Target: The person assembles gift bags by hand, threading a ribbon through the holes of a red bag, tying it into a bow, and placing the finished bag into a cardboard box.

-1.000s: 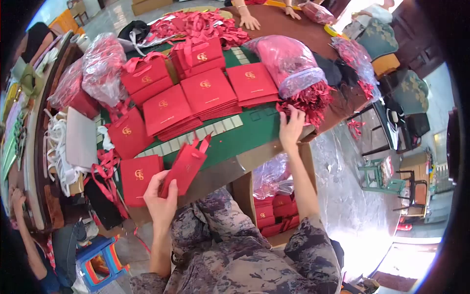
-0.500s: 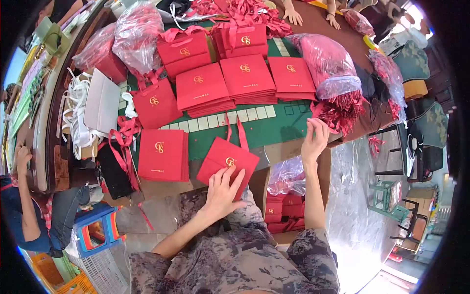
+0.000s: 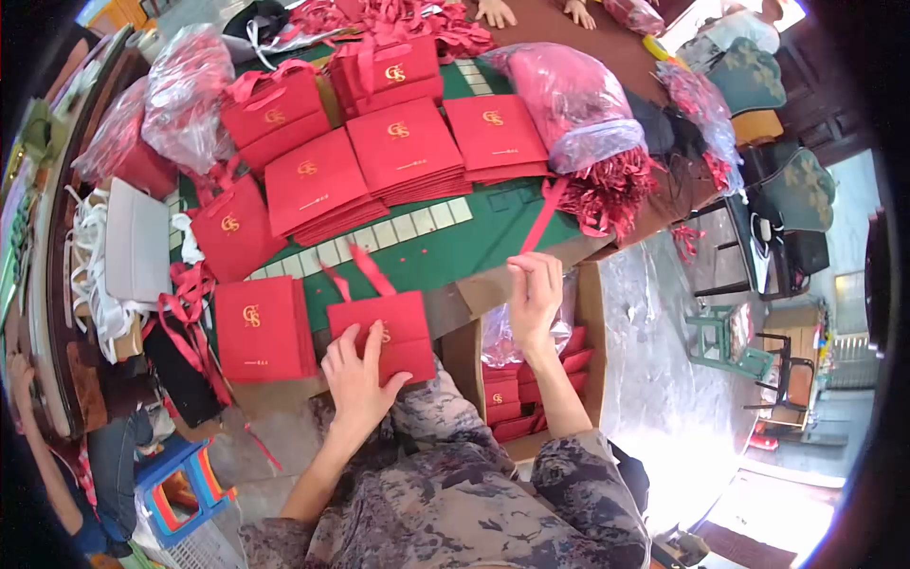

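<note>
My left hand (image 3: 357,375) rests with spread fingers on a red paper bag (image 3: 408,327) that has a gold logo, at the table's near edge. Two red ribbon handles stick up from the bag's far side. My right hand (image 3: 534,299) is closed in a pinch on the end of a red ribbon (image 3: 543,220). That ribbon stretches up to a bundle of red ribbons (image 3: 607,194) spilling from a plastic bag (image 3: 578,95). Left of my left hand lies a stack of flat red bags (image 3: 258,332).
More stacks of red bags (image 3: 408,142) stand across the green mat (image 3: 455,261). Below the table edge is an open cardboard box (image 3: 592,356) holding red bags. White cords (image 3: 95,266) hang at the left. Another person's hands (image 3: 495,12) are at the far side.
My right hand has drawn a ribbon out of the bundle toward me. The red bag under my left hand has turned straighter. The whole view has shifted.
</note>
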Tool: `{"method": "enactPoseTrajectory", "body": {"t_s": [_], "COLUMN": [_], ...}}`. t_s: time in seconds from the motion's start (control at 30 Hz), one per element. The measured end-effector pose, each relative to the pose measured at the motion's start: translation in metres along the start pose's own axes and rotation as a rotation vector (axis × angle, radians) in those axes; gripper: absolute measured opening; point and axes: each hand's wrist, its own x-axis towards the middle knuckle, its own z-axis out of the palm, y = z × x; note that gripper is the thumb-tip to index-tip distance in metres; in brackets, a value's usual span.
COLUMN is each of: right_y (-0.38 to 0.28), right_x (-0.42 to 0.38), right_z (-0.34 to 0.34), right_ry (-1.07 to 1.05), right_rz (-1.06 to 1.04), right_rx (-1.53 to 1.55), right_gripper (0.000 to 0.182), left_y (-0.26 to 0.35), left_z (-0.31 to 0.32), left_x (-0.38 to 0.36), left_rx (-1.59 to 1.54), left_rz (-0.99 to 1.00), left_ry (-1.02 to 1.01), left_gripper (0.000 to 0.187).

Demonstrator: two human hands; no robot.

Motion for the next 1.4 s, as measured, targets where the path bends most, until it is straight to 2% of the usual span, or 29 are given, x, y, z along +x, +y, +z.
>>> {"method": "enactPoseTrajectory", "body": {"t_s": [0.03,0.13,0.23,0.27,0.37,0.5,0.6,0.67,0.7,0.77,0.87,0.93,1.07,1.13,1.23,1.4], "right_y": [0.002,0.018,0.032,0.035,0.054,0.057,0.046,0.002,-0.017,-0.040,-0.048,-0.058,-0.059,-0.060,-0.068,-0.078], "right_x": [-0.001,-0.009,-0.014,-0.017,-0.034,-0.053,-0.074,-0.083,-0.083,-0.087,-0.075,-0.060,-0.039,-0.038,-0.038,-0.047], "right_z": [-0.002,0.000,-0.008,-0.013,-0.024,-0.045,-0.049,-0.048,-0.042,-0.027,-0.008,-0.005,0.023,0.034,0.047,0.063], "right_ry": [0.006,-0.153,-0.150,-0.147,-0.092,0.058,0.094,-0.052,-0.145,-0.154,-0.133,-0.311,-0.295,-0.308,-0.327,-0.480], "right_rz": [-0.001,-0.070,-0.203,-0.178,-0.154,-0.118,-0.211,-0.269,-0.327,-0.379,-0.258,0.215,0.214,0.242,0.275,0.325], "right_rx": [-0.009,-0.003,-0.075,-0.083,0.007,-0.032,0.063,0.138,0.271,0.314,0.453,0.510,0.399,0.397,0.451,0.448], "right_gripper": [0.006,0.010,0.016,0.014,0.013,0.012,0.011,0.019,0.019,0.032,0.029,0.022,0.025,0.024,0.023,0.018], "left_y": [0.001,0.002,0.002,0.001,-0.002,-0.005,-0.008,-0.007,-0.007,-0.007,-0.010,-0.010,-0.012,-0.015,-0.015,-0.018], "left_z": [0.000,-0.001,-0.002,-0.001,-0.001,-0.003,0.001,0.000,-0.001,-0.002,0.000,0.000,0.003,0.007,0.004,-0.012], "left_x": [0.000,0.008,0.023,0.027,0.037,0.044,0.046,0.049,0.050,0.053,0.064,0.072,0.078,0.078,0.074,0.066], "left_rx": [0.008,-0.029,-0.071,-0.079,-0.082,-0.053,-0.030,-0.019,-0.024,-0.026,0.008,0.008,0.017,-0.024,-0.056,-0.150], "left_rz": [-0.054,-0.050,-0.031,-0.008,0.034,0.052,0.054,0.052,0.050,0.053,0.098,0.124,0.092,0.141,0.066,-0.040], "left_ry": [0.011,0.026,0.034,0.039,0.056,0.047,0.049,0.049,0.049,0.044,0.122,0.137,0.146,0.147,0.155,0.104], "left_gripper": [0.094,0.092,0.092,0.092,0.093,0.094,0.093,0.092,0.090,0.088,0.083,0.075,0.067,0.063,0.061,0.043]}}
